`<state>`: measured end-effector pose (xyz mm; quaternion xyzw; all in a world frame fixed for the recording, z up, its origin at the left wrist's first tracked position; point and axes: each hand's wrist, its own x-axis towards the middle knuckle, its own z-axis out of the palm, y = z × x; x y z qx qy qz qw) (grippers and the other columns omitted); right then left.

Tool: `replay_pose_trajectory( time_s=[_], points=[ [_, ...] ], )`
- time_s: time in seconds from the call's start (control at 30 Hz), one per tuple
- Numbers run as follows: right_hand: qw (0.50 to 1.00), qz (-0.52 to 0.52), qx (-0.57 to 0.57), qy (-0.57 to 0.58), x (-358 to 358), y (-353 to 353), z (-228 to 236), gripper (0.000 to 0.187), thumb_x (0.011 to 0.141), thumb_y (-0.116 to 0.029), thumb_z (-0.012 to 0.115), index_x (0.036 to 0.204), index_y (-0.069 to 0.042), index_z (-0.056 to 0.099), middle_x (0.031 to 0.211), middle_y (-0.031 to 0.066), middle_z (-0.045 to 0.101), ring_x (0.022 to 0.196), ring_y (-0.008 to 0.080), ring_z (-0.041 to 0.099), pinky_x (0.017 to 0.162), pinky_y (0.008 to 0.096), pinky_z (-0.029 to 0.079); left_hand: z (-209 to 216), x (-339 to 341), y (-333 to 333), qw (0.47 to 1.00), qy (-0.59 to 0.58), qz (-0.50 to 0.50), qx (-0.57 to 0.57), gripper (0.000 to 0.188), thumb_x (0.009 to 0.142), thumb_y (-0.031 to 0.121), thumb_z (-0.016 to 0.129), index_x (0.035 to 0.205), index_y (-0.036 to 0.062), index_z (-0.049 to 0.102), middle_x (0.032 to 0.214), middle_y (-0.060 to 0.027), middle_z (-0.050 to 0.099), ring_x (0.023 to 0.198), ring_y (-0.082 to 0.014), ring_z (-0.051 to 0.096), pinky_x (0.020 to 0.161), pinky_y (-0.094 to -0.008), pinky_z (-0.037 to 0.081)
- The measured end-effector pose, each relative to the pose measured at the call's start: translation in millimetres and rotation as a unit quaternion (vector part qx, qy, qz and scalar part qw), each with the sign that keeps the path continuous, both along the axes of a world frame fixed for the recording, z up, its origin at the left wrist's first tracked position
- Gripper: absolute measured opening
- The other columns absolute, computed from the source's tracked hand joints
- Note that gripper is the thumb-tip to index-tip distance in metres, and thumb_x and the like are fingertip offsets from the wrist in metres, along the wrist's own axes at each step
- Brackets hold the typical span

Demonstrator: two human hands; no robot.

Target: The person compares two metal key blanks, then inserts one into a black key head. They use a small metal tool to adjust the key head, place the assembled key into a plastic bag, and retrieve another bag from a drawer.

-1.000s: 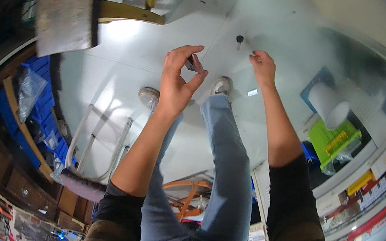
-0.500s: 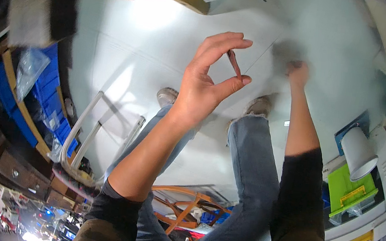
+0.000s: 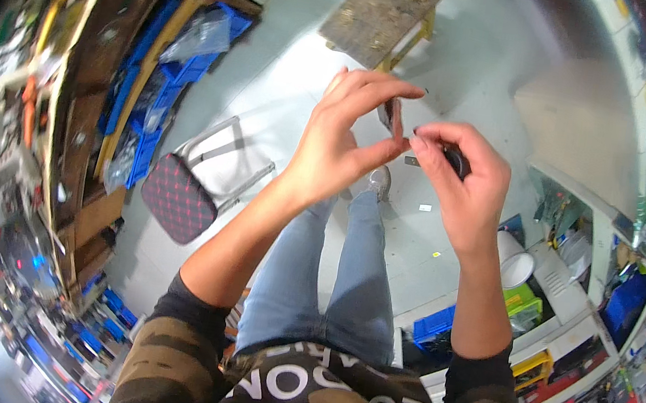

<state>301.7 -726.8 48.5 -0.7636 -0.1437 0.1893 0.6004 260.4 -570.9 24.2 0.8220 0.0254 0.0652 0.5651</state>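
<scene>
Grey floor (image 3: 427, 280) of a cluttered workshop sat under everything: wooden-topped stand (image 3: 384, 14) ahead, blue bins (image 3: 146, 147) on the left, chair with a dark quilted seat (image 3: 181, 197) left of the legs, white tub (image 3: 518, 270) and green bin (image 3: 525, 306) on the right. Work was all in mid-air, above the floor and in front of the body. Left hand (image 3: 339, 138) had a thin flat piece (image 3: 396, 119), reddish on one side and dark on the other, pinched edge-on between thumb and fingers, palm clear of it. Right hand (image 3: 473, 193) was curled around a black rounded piece (image 3: 456, 162), mostly hidden by the fingers; couldn't tell its full shape. Right fingertips were right beside the left thumb, near the flat piece's lower end; contact unclear. Handling, my read: flat piece looked light and fairly stiff, material not readable, and little edge to hold, so could pop out if squeezed off-centre. Opposite edges were the sensible hold, lightly, faces left free. Black piece looked small, light and hard, maybe slick; best held at its rounded body.
</scene>
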Motion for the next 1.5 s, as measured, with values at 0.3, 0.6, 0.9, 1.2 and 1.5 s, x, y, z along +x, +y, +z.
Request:
replay_pose_trajectory(
  time_s=[0.3, 0.6, 0.9, 1.2, 1.5],
  points=[
    [0.988, 0.135, 0.057, 0.041, -49, 57, 152, 0.009, 0.077, -0.007, 0.063, 0.079, 0.001, 0.061, 0.063, -0.0024, 0.055, 0.058, 0.0021, 0.046, 0.051, 0.0170, 0.036, 161, -96, 32, 0.959, -0.055, 0.165, 0.223, 0.049, 0.062, 0.008, 0.069, 0.109, 0.0132, 0.057, 0.093, -0.0040, 0.055, 0.095, -0.0212, 0.051, 0.101, -0.0474, 0.020],
    [0.964, 0.249, 0.023, 0.085, -109, 115, 181, 0.014, 0.078, -0.014, 0.063, 0.084, -0.002, 0.062, 0.070, -0.0021, 0.056, 0.060, 0.0013, 0.046, 0.049, 0.0157, 0.031, 180, -184, 67, 0.954, -0.088, 0.274, 0.082, 0.046, 0.058, 0.005, 0.073, 0.102, 0.0102, 0.059, 0.084, -0.0018, 0.055, 0.086, -0.0209, 0.050, 0.083, -0.0357, 0.033],
    [0.924, 0.346, 0.009, 0.163, -177, 198, 195, 0.015, 0.076, -0.012, 0.065, 0.084, 0.001, 0.062, 0.071, -0.0010, 0.058, 0.063, 0.0024, 0.048, 0.053, 0.0160, 0.036, 189, -273, 135, 0.957, -0.090, 0.275, 0.036, 0.046, 0.059, 0.003, 0.072, 0.103, 0.0065, 0.060, 0.094, -0.0039, 0.058, 0.087, -0.0151, 0.054, 0.080, -0.0277, 0.043],
    [0.893, 0.363, 0.001, 0.267, -225, 254, 195, 0.014, 0.078, -0.016, 0.063, 0.084, -0.004, 0.062, 0.069, -0.0038, 0.055, 0.057, 0.0007, 0.043, 0.046, 0.0150, 0.029, 181, -325, 193, 0.951, -0.155, 0.235, -0.127, 0.048, 0.057, 0.004, 0.073, 0.102, 0.0074, 0.060, 0.088, -0.0020, 0.057, 0.081, -0.0171, 0.051, 0.082, -0.0298, 0.038],
    [0.915, 0.373, -0.041, 0.150, -231, 285, 194, 0.011, 0.077, -0.010, 0.062, 0.083, -0.002, 0.062, 0.070, -0.0026, 0.057, 0.059, 0.0011, 0.046, 0.048, 0.0157, 0.032, 175, -335, 215, 0.951, -0.129, 0.280, 0.007, 0.050, 0.058, 0.011, 0.074, 0.105, 0.0069, 0.058, 0.091, -0.0039, 0.055, 0.092, -0.0194, 0.051, 0.085, -0.0327, 0.038]
  ],
)
